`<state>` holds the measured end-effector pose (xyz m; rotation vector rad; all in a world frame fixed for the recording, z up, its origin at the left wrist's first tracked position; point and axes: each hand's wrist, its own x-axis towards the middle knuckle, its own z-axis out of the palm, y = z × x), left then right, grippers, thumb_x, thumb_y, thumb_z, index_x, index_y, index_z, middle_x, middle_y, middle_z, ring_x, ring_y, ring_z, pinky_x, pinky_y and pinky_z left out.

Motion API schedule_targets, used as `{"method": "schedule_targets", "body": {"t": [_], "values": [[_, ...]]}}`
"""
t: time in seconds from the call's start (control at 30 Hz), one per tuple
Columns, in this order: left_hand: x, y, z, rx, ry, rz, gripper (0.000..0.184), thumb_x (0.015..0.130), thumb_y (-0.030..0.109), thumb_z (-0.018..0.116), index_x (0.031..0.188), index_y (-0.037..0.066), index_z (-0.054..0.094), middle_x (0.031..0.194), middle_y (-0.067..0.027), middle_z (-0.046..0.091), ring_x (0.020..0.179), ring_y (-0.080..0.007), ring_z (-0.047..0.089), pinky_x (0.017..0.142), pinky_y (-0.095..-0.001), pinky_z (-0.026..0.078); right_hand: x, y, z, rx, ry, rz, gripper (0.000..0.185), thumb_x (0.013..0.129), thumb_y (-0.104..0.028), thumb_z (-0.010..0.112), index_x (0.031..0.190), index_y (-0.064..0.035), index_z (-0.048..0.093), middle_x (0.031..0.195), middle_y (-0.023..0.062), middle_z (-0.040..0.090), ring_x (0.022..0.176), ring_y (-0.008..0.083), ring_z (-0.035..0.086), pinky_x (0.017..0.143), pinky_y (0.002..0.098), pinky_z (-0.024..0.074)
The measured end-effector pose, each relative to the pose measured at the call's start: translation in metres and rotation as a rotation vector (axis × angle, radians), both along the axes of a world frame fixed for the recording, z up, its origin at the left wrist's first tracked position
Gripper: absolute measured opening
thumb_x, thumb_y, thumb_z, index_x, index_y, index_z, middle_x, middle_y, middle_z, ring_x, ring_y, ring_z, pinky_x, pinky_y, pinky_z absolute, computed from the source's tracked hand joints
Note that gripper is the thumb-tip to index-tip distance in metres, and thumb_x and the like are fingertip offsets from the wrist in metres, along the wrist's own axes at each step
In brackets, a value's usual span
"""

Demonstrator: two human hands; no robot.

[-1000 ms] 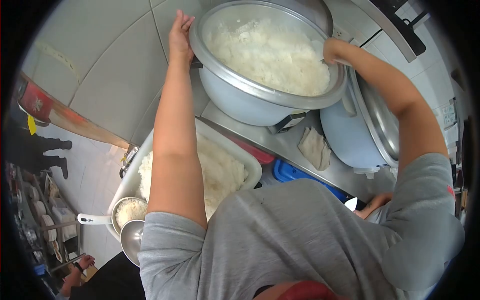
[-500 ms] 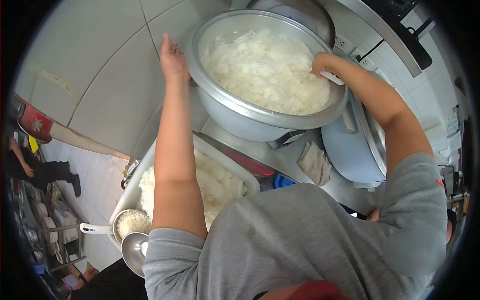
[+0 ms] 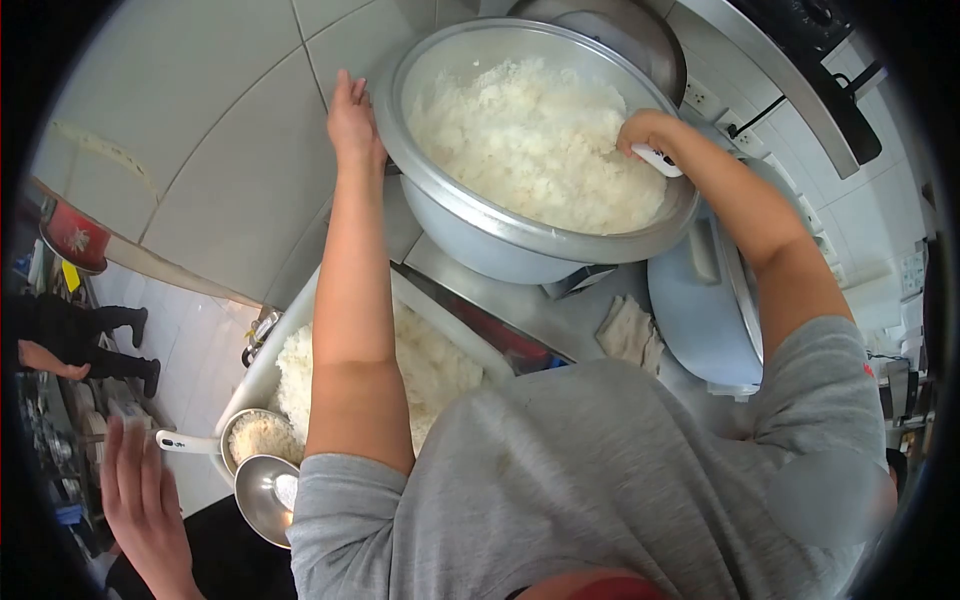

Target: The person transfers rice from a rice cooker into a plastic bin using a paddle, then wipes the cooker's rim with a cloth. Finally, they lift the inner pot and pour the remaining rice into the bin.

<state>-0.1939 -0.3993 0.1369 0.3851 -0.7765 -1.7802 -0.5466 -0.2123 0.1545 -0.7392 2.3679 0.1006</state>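
A large metal pot (image 3: 480, 262), tilted toward me, holds a heap of white rice (image 3: 535, 140). My left hand (image 3: 353, 125) is at the pot's left rim, fingers stretched out and not wrapped round anything; its inner side seems to touch the rim. Inside the right part of the pot, my right hand (image 3: 643, 132) is closed on a white-handled utensil (image 3: 657, 160). The working end of that utensil is hidden by my hand and the rice, so its kind does not show.
Below my left arm stands a white tub (image 3: 258, 385) of rice, with a white-handled pan (image 3: 232, 440) and a metal bowl (image 3: 262, 500) at its edge. A second pot (image 3: 690, 310) and a cloth (image 3: 628, 330) are at right. Another person's hand (image 3: 145, 500) reaches in at lower left.
The white handle in my right hand has tilted and shows more. My left hand stays at the rim. Another person's raised hand has come into view at lower left.
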Motion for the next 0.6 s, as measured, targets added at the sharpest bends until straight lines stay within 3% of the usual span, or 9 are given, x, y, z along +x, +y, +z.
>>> {"method": "schedule_targets", "body": {"t": [0.17,0.3,0.4,0.5,0.6], "values": [[0.001,0.001,-0.001,0.005,0.018,0.024,0.076,0.087,0.038,0.053,0.134,-0.011,0.019,0.142,-0.0231,0.019,0.136,-0.0318,0.008,0.109,-0.0389,0.015,0.014,-0.01,0.013,-0.052,-0.154,-0.073,0.007,0.057,-0.004,0.061,0.064,-0.0039,0.059,0.06,0.0139,0.056,0.051,0.0264,0.052,0.048,0.0399,0.039],[-0.003,-0.004,-0.003,0.006,0.004,0.076,0.071,0.088,0.037,0.052,0.131,-0.012,0.024,0.137,-0.0224,0.028,0.134,-0.0312,0.016,0.108,-0.0384,0.017,0.015,-0.022,0.008,-0.074,-0.214,-0.161,0.008,0.059,-0.003,0.06,0.067,-0.0053,0.058,0.059,0.012,0.055,0.05,0.0237,0.052,0.047,0.0371,0.0392],[-0.003,-0.006,-0.002,-0.003,-0.025,0.122,0.07,0.088,0.038,0.052,0.13,-0.012,0.025,0.135,-0.0224,0.03,0.132,-0.0313,0.019,0.108,-0.0385,0.018,0.018,-0.02,-0.004,-0.283,-0.286,-0.196,0.005,0.062,-0.003,0.061,0.066,-0.0044,0.057,0.058,0.0107,0.055,0.049,0.0218,0.052,0.045,0.0348,0.0395],[-0.003,-0.007,-0.002,-0.014,-0.042,0.148,0.071,0.088,0.04,0.052,0.129,-0.012,0.026,0.134,-0.0227,0.031,0.131,-0.0316,0.021,0.108,-0.0388,0.02,0.019,-0.015,0.003,-0.248,-0.275,-0.202,0.006,0.064,-0.004,0.061,0.065,-0.0034,0.056,0.059,0.0105,0.055,0.047,0.0205,0.051,0.044,0.0325,0.0403],[-0.006,-0.009,-0.004,-0.031,-0.054,0.161,0.072,0.087,0.041,0.052,0.129,-0.012,0.026,0.132,-0.0229,0.032,0.13,-0.032,0.024,0.108,-0.039,0.021,0.027,0.001,0.013,-0.387,-0.349,-0.166,0.005,0.065,-0.004,0.061,0.068,-0.0031,0.057,0.063,0.0114,0.056,0.046,0.0197,0.05,0.043,0.0314,0.042]]}}
